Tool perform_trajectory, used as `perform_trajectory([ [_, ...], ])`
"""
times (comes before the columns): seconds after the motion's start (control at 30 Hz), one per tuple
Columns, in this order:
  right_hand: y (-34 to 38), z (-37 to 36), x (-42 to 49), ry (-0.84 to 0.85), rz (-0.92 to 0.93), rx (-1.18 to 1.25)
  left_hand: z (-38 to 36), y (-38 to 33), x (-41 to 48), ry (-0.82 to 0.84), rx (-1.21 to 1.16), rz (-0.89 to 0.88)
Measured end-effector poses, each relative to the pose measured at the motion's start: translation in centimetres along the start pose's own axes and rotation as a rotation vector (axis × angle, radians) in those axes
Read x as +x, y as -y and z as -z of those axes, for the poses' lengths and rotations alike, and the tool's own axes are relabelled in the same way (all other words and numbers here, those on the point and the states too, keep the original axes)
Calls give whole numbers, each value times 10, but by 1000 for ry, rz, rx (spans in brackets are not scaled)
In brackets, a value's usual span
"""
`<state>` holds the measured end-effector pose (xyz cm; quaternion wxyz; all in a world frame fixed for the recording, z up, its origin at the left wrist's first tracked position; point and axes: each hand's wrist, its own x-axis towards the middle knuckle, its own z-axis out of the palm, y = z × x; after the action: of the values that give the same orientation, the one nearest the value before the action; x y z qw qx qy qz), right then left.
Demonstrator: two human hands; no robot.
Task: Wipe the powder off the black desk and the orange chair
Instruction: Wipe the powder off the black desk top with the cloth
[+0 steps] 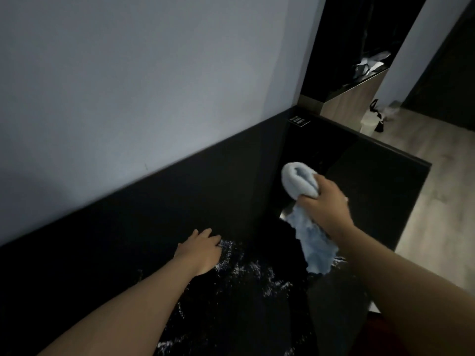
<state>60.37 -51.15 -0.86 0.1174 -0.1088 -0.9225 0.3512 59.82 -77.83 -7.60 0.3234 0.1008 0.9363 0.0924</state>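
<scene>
Our right hand [323, 201] grips a bunched pale blue cloth [300, 181] above the black desk [359, 176], its loose tail hanging toward the right edge of the white powder [246, 273]. Our left hand [203, 250] rests flat, fingers straight, at the powder's far left edge. We should press the wad flat and gather the powder in overlapping strokes rather than scatter it; the orange chair is not clearly in view.
</scene>
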Motion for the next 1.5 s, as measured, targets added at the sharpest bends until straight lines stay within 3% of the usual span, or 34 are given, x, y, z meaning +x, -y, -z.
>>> perform_trajectory([
  [0.2, -77, 39, -35, -24, -434, -290, -22, -5, -16, 5, -9, 24],
  [0.33, -113, 22, -69, 87, -651, -155, -28, -3, -23, -7, 8, 0],
  [0.5, -86, -7, -95, 145, -568, -449, -25, -5, -24, -8, -3, 6],
  [0.6, -47, -34, -101, 223, -370, -491, -22, -6, -24, 9, -6, 5],
  [0.67, -18, -52, -105, 283, -190, -307, -21, -6, -26, 20, -2, -3],
  [0.73, 4, -60, -105, 332, -129, 43, -21, -5, -30, 15, 8, -19],
  [0.8, 9, -53, -97, 247, -133, 257, -23, -2, -33, 12, 10, -35],
  [0.83, 4, -46, -90, 159, -125, 248, -25, 0, -35, 9, 8, -42],
  [0.9, -20, -26, -69, 2, -139, -19, -28, 0, -37, -3, 1, -48],
  [0.97, -49, -6, -58, 82, -292, -345, -28, 0, -38, -16, -14, -44],
  [1.03, -61, -6, -64, 249, -463, -459, -28, 0, -37, -12, -22, -42],
  [1.13, -48, -43, -89, 257, -439, -565, -29, 1, -37, -17, -12, -43],
  [1.27, -11, -86, -111, 294, -154, -516, -28, 1, -40, -12, 16, -54],
  [1.33, -4, -91, -116, 329, -43, -293, -26, 4, -45, -15, -8, -82],
  [1.4, -4, -79, -107, 262, -100, 42, -23, 11, -51, -48, -33, -88],
  [1.43, -10, -72, -96, 181, -151, 87, -21, 15, -54, -90, -8, -82],
  [1.5, -21, -55, -75, 87, -280, -216, -17, 26, -59, -182, 86, -46],
])
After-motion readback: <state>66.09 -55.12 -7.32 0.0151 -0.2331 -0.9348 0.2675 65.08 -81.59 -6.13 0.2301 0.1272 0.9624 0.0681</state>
